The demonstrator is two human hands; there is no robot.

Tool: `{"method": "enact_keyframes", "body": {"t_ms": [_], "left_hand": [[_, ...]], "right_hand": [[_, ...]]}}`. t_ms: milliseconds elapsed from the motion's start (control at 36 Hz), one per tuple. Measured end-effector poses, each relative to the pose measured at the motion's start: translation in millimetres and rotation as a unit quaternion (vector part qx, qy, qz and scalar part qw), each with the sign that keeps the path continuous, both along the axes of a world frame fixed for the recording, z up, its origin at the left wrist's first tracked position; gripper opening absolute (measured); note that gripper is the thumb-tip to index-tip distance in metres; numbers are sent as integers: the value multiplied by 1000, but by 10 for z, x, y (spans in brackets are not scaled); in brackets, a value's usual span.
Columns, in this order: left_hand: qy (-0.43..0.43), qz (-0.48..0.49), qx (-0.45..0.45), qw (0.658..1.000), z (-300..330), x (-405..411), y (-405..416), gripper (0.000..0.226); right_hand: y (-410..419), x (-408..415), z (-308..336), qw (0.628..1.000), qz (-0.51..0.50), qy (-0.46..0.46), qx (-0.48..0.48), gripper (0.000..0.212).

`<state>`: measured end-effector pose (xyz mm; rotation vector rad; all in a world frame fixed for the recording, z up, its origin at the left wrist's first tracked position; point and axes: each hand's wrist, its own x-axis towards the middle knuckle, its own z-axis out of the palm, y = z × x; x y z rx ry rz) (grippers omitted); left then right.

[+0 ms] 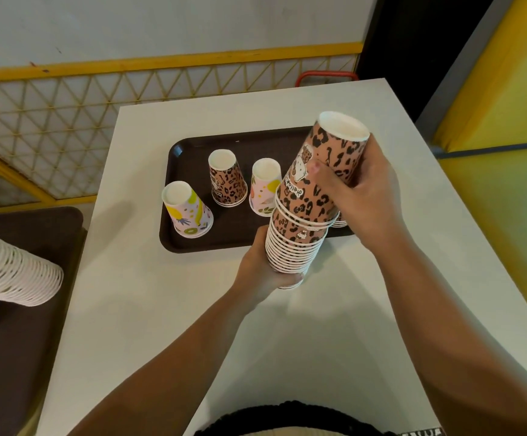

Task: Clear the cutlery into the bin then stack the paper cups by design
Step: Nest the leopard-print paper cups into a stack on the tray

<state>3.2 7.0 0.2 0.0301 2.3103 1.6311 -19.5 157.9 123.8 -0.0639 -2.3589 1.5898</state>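
Your left hand point(260, 262) grips the base of the tall leopard-print paper cup stack point(300, 228), steadying it at the near edge of the dark brown plastic tray point(190, 243), while your right hand point(359, 196) clasps the top cups to seat them; no cutlery shows.

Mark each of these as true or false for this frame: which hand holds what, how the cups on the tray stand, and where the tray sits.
1. The right hand grips the top cup of the leopard-print stack. True.
2. The left hand rests flat on the table. False: it holds the lower end of the leopard-print stack.
3. The cups on the brown tray stand upside down. True.
4. Every cup on the tray is leopard print. False: the fruit-print cup and the pastel cup stand beside the leopard-print cup.
5. The tray lies on the white table. True.
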Motion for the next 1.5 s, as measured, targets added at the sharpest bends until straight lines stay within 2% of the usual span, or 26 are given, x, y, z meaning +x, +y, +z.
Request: {"method": "enact_keyframes", "body": {"t_ms": [83,222,278,389,528,694,778,833,889,972,1056,1139,1389,1444,1500], "left_hand": [[-10,2,2,1000,-11,9,-5,85],[-24,10,11,1000,-11,23,-9,89],[-26,13,11,999,-12,21,-13,91],[-23,15,3,1000,0,17,-11,90],[-18,8,1,1000,24,16,6,91],[-14,6,0,1000,75,15,35,92],[-16,8,1,1000,75,-1,32,92],[-16,13,2,1000,65,-9,26,91],[-14,16,4,1000,56,-15,29,91],[-15,19,9,1000,55,-21,45,92],[-20,22,9,1000,54,-29,63,92],[-21,20,11,1000,45,-22,71,93],[-25,10,-11,1000,28,-3,35,84],[-29,8,-13,999,13,2,24,83],[-31,8,-12,999,-2,4,16,81]], "right_hand": [[43,-18,67,995,-21,17,-94,62],[289,-147,130,963,-73,87,-245,46],[379,-225,80,960,-125,104,-228,51],[475,-358,-208,970,-192,86,-120,56],[518,-420,-540,982,-181,50,-27,60],[525,-448,-683,990,-140,-18,12,69],[463,-390,-619,987,-158,7,36,69],[378,-308,-523,987,-148,56,23,64],[285,-212,-426,993,-82,82,6,61],[170,-100,-327,999,41,32,-4,67],[102,-49,-326,994,97,-39,11,70],[81,-33,-336,994,95,-55,29,58],[83,-76,-247,1000,21,-11,14,45],[95,-97,-221,1000,5,-11,-7,40],[120,-125,-189,997,-18,-9,-74,34]]}}
